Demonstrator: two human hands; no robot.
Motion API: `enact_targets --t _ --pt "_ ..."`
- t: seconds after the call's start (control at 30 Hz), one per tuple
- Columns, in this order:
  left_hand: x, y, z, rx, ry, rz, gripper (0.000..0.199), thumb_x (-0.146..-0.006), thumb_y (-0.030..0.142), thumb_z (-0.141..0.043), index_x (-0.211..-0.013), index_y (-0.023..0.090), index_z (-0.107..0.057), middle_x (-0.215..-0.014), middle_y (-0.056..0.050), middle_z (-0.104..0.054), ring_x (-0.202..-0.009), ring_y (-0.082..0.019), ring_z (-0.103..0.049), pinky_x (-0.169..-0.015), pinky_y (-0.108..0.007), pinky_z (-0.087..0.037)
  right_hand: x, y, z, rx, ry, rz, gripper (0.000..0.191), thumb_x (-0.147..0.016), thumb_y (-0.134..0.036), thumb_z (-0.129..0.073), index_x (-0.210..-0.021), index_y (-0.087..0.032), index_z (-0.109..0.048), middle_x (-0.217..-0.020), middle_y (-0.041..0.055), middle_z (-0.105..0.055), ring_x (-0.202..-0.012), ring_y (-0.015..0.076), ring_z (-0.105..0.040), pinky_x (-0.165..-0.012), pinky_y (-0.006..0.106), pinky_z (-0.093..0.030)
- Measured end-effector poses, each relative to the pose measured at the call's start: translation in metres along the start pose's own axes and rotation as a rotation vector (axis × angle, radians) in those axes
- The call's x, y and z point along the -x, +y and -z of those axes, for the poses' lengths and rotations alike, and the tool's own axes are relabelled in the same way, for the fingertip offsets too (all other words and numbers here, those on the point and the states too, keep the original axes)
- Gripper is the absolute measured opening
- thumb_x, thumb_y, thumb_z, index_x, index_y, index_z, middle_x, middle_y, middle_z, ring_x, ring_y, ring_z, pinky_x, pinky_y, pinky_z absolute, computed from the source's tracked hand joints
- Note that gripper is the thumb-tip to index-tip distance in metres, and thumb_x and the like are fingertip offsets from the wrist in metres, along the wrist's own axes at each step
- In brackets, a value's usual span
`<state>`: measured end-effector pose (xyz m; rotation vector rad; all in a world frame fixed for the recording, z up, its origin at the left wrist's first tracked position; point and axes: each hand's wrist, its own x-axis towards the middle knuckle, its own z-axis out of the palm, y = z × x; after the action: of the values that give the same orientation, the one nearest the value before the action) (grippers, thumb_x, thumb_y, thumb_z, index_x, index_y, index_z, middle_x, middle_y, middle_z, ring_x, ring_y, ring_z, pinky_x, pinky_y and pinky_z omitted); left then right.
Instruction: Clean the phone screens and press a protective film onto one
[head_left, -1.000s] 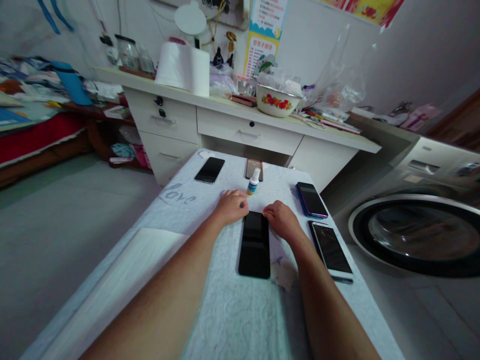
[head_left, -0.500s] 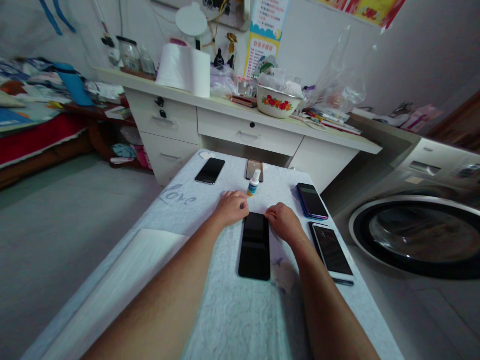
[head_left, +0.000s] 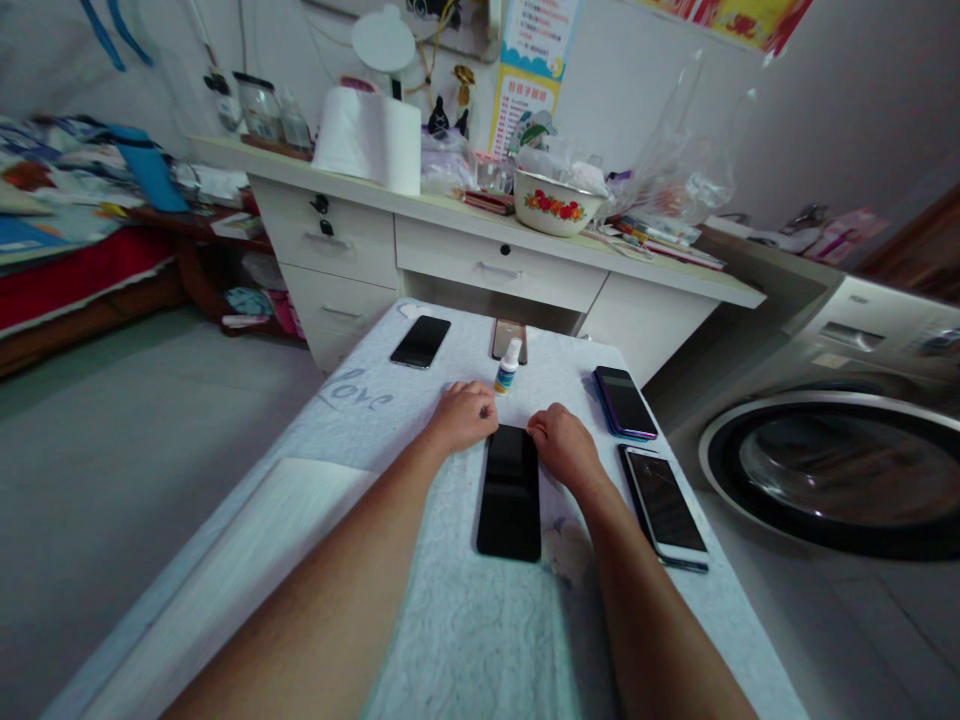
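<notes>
A black phone (head_left: 510,495) lies screen up on the cloth-covered table, its top end between my two hands. My left hand (head_left: 463,415) is closed at the phone's upper left corner; a small dark spot shows by its fingers, and what they hold is hidden. Fingers pressed together, my right hand (head_left: 562,440) rests by the upper right corner, and I cannot make out anything in its pinch. Just beyond the left hand stands a small white spray bottle (head_left: 507,366) with a blue and yellow label.
Behind the bottle lies a phone with a brownish face (head_left: 510,338). Another black phone (head_left: 421,342) is at the far left. Along the right edge lie a dark purple-edged phone (head_left: 626,403) and a white-framed phone (head_left: 666,505). A white pad (head_left: 300,490) sits under my left forearm.
My right hand has shifted very slightly left, toward the phone's top corner. The left hand and the phone look unmoved.
</notes>
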<state>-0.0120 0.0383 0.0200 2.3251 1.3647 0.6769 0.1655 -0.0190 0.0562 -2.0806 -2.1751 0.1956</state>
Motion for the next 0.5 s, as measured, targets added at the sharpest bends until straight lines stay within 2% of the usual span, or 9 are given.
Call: enact_targets --t 0.5 --pt "0.000 0.000 0.000 -0.010 -0.014 0.014 0.010 -0.075 0.021 -0.059 -0.071 0.021 -0.068 -0.113 -0.002 -0.068 -0.107 -0.023 -0.057 -0.099 -0.039 -0.039 -0.002 -0.019 -0.002 0.045 -0.026 0.040 0.028 -0.097 -0.024 -0.043 -0.101 -0.021 -0.071 -0.107 0.0078 -0.061 -0.093 0.0180 -0.061 -0.077 0.027 -0.040"
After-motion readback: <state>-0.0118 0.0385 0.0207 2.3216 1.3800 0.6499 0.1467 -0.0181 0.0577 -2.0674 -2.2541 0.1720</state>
